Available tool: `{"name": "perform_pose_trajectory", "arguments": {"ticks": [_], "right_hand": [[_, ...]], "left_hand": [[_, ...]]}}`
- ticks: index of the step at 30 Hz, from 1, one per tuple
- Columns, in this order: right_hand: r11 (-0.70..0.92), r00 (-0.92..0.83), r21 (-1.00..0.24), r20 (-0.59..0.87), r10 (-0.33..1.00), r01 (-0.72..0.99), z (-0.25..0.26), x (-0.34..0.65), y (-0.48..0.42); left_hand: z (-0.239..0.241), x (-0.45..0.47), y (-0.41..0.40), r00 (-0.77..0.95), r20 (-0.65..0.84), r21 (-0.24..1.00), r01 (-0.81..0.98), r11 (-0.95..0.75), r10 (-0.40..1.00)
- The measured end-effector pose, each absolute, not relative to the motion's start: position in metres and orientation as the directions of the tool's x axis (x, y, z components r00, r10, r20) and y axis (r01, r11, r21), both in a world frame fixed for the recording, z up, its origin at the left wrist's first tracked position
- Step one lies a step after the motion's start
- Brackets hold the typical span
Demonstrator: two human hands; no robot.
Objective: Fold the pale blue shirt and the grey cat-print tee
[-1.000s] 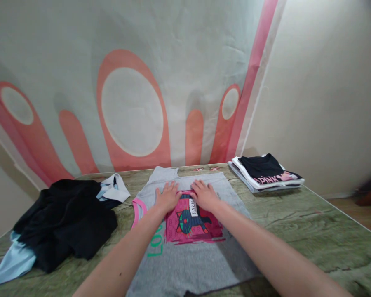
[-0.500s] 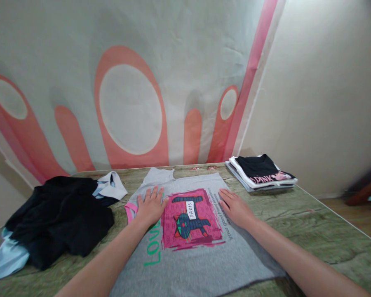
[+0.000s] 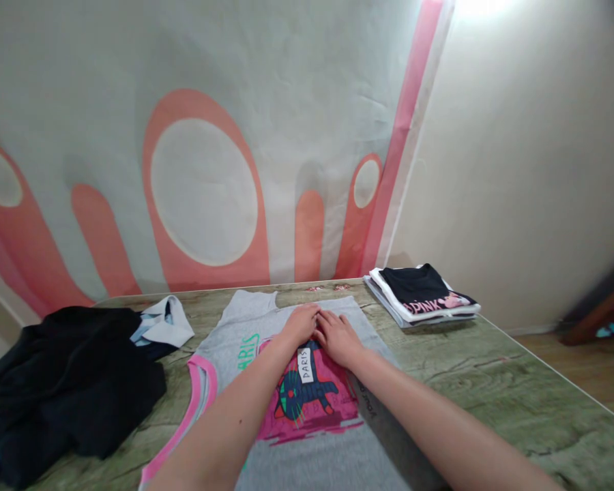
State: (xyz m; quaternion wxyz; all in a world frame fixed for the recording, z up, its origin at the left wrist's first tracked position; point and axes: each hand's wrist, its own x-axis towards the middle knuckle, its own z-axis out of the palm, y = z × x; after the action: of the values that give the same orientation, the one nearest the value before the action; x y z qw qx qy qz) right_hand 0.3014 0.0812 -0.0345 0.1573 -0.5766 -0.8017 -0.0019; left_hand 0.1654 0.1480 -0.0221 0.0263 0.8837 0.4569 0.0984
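Note:
A grey T-shirt (image 3: 307, 470) with pink neckline trim lies spread sideways on the wood-patterned table, its collar toward the left. Its front carries a pink print with a dark striped cat and green lettering. My left hand (image 3: 303, 323) lies on the upper part of the print. Right beside it, my right hand (image 3: 338, 335) rests on the shirt too, and the fingertips of both meet. The fingers of both hands are stretched out flat over the cloth, gripping nothing. My forearms cover parts of the shirt.
A heap of black clothing (image 3: 76, 382) lies at the left, with a white-collared light blue garment (image 3: 166, 324) poking out. Folded shirts (image 3: 422, 293), a black one on top, are stacked at the back right. A wall stands behind the table (image 3: 491, 389).
My left hand has slid right from the collar side and my right hand left, so they now meet over the print. More of the pink neckline shows. The view has shifted slightly.

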Motion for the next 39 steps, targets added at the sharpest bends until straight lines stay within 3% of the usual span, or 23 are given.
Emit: {"name": "perform_pose_trajectory", "arguments": {"ticks": [5,11,16,22,27,35,39], "right_hand": [[0.297,-0.254,-0.168,0.236,0.938,0.940,-0.053,0.340,0.071],[0.125,-0.099,-0.120,0.200,0.975,0.985,-0.036,0.352,0.094],[0.231,-0.191,-0.141,0.248,0.950,0.963,-0.036,0.329,0.110],[0.182,-0.125,-0.167,0.304,0.944,0.969,-0.035,0.351,0.115],[0.350,-0.306,-0.157,0.247,0.919,0.924,-0.043,0.351,0.118],[0.170,-0.127,-0.173,0.235,0.964,0.970,-0.057,0.350,0.120],[0.221,-0.178,-0.158,0.250,0.952,0.962,-0.054,0.352,0.118]], "left_hand": [[-0.042,0.156,0.139,0.566,0.179,0.126,0.798,-0.590,0.804],[-0.046,0.157,0.140,0.571,0.166,0.104,0.801,-0.590,0.804],[-0.045,0.157,0.137,0.582,0.174,0.069,0.797,-0.599,0.794],[-0.039,0.156,0.133,0.560,0.238,0.060,0.807,-0.587,0.794],[-0.042,0.157,0.135,0.528,0.230,0.073,0.828,-0.556,0.817],[-0.047,0.153,0.135,0.468,0.212,0.075,0.868,-0.492,0.858],[-0.042,0.150,0.134,0.503,0.214,0.061,0.848,-0.526,0.837]]}}
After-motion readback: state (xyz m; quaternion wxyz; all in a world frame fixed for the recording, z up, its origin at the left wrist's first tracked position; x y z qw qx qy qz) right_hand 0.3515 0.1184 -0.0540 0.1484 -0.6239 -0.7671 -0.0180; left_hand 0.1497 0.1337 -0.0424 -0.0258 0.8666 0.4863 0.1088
